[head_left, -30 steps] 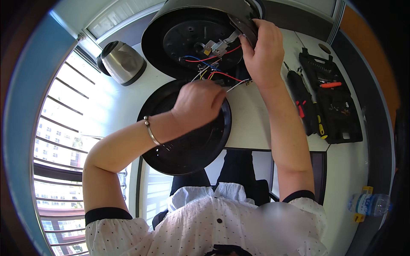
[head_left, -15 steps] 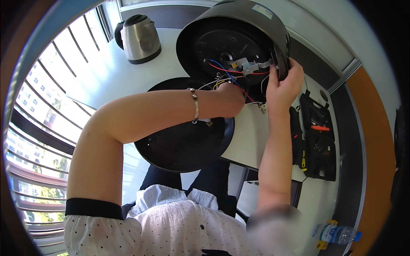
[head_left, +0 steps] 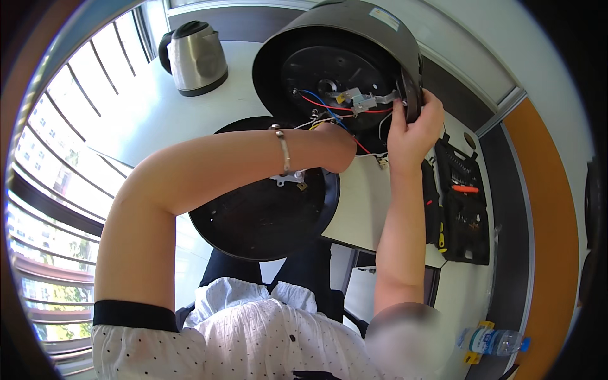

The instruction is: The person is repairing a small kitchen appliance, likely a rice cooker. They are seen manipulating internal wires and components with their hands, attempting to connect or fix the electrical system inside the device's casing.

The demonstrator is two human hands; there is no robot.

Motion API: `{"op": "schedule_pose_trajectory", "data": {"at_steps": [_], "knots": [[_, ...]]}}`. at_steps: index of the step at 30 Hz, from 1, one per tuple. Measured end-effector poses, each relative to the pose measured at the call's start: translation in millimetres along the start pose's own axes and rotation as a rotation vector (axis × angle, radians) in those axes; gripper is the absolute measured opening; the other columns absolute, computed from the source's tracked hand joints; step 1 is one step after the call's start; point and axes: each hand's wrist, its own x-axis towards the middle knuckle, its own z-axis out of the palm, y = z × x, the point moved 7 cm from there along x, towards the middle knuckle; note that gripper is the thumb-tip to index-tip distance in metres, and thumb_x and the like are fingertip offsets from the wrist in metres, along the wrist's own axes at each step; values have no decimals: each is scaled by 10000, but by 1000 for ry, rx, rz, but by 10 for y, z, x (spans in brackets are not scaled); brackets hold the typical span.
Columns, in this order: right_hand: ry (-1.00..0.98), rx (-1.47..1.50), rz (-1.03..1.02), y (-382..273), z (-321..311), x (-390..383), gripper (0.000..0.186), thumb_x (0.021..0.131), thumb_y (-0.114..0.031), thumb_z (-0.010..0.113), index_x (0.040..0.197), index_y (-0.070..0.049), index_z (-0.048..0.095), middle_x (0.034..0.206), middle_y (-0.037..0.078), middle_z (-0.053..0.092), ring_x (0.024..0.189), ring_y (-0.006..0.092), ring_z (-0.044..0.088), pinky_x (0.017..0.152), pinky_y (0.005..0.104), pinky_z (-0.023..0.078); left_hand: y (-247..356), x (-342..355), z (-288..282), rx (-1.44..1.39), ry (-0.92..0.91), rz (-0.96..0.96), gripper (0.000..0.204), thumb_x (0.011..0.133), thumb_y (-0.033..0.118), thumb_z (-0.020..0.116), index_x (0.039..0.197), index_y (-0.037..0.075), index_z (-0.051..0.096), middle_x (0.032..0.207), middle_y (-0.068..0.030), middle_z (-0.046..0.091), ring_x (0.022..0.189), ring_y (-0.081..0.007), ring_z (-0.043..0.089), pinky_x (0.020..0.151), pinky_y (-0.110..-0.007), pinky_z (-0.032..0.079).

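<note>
A deep, round black appliance housing (head_left: 266, 76) stands tipped on its side at the far middle, its hollow inside facing me. My right hand (head_left: 415, 130) grips its right rim, thumb inside next to a metal bracket (head_left: 364, 102). Red, blue, white and yellow wires (head_left: 332, 113) run from the housing toward a round black base (head_left: 253, 221) lying nearer me. My left hand (head_left: 337, 147) reaches across the base into the wires; its fingers are hidden behind the hand itself. Under my left wrist a small metal plate (head_left: 288, 179) shows on the base.
A steel kettle (head_left: 199, 60) stands at the far left of the white table (head_left: 247, 66). An open black tool case (head_left: 465, 202) with a red-handled tool lies to the right. A water bottle (head_left: 497, 342) lies at the lower right. Window blinds line the left side.
The whole view has shifted a little, so things sit slightly farther left. More of the metal plate shows below my left wrist. My right hand keeps its grip on the housing rim.
</note>
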Motion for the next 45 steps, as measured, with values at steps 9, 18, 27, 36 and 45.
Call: {"op": "schedule_pose_trajectory", "data": {"at_steps": [9,18,27,36,45], "knots": [[37,0,-54,5,-6,6,382,726,-95,687,1058,-18,515,1010,145,553,944,362,512,818,427,422,1,-84,-18,-490,-29,168,258,717,33,507,904,0,681,765,-154,648,674,-268,639,630,-373,487],[63,-11,-68,-24,-21,9,395,706,-92,700,1048,-20,517,983,140,558,925,354,519,789,416,442,-200,-373,-152,-638,297,61,251,783,22,530,993,22,668,857,-141,653,707,-231,645,672,-327,504],[31,-8,-48,0,-37,-2,386,737,-89,686,1069,-5,507,1009,170,553,942,370,518,813,421,426,-280,-1198,-826,-188,1192,108,270,708,42,684,976,35,656,974,-114,597,846,-296,603,739,-369,497],[36,8,-55,-18,-7,0,332,775,-17,672,1066,31,519,964,140,543,851,244,552,745,310,458,-412,-1051,-1052,355,1506,304,372,705,89,582,1073,56,623,1151,-80,581,1092,-244,552,920,-364,463],[5,-4,-29,-14,-11,-21,342,800,-40,684,1082,28,504,989,106,531,858,189,534,783,272,435,-793,-836,-1085,206,1161,76,818,589,212,768,1338,190,439,1329,-40,457,1208,-238,457,990,-362,391]]}}
